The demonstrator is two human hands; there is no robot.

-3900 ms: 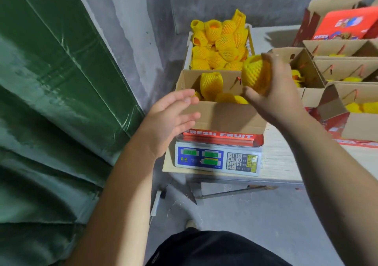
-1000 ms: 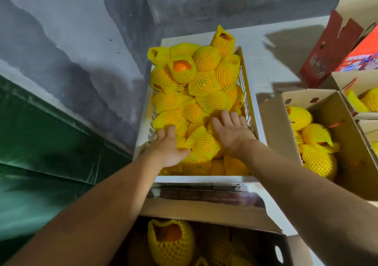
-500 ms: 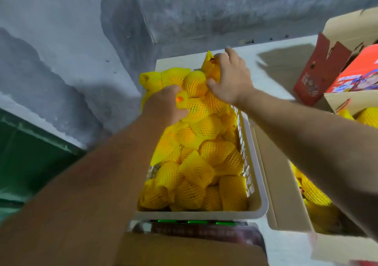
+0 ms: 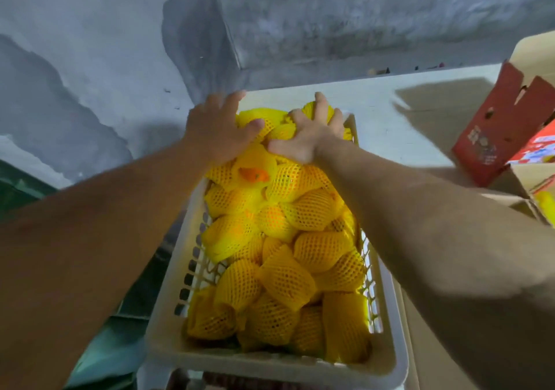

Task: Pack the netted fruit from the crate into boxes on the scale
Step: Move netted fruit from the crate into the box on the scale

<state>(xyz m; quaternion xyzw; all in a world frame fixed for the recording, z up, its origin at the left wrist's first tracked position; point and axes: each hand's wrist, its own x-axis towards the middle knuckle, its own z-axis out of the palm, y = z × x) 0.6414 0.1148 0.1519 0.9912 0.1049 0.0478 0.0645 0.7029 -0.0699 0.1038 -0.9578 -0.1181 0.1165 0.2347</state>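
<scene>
Both hands reach to the far end of the long white slotted plastic crate (image 4: 180, 272), which runs lengthwise away from the person on the pale counter (image 4: 405, 113). Left hand (image 4: 219, 131) lies spread, fingers straight, on the yellow foam-netted fruit (image 4: 303, 254) heaped there; right hand (image 4: 312, 137) curls round one far fruit. Scale not visible; judging by layout, fruit must come back toward the person.

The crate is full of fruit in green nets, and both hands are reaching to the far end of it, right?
Not quite. The nets are yellow, not green. The head view shows the white crate full of fruit in yellow nets, with the left hand and the right hand both reaching to its far end.
</scene>
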